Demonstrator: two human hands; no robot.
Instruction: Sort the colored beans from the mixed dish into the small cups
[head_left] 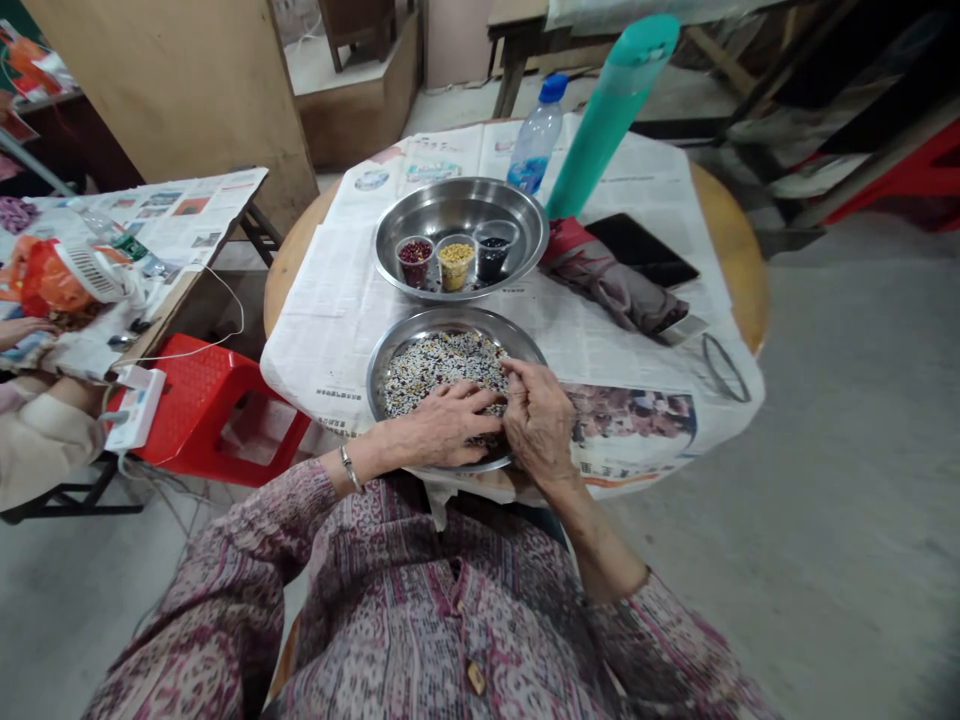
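A steel basin [384, 342] in front of me holds a mix of white grains, dark red beans, yellow and black ones [442, 365]. My left hand [448, 425] lies over the mix with its fingers spread, touching the grains. At the basin's right rim, my right hand [538, 420] is closed, thumb and fingers pressed together; what they hold is hidden. Behind stands a larger steel basin [461, 196] with three clear cups: one of dark red beans [415, 264], one of yellow beans [455, 266] and one of black beans [492, 257].
Newspaper [322, 300] covers the round table. Behind the basins are a water bottle [535, 140] and a tall teal container [611, 120]; right of them lie a folded umbrella [600, 280], a dark tablet [641, 250] and a loop [724, 368]. A red stool [202, 400] stands left.
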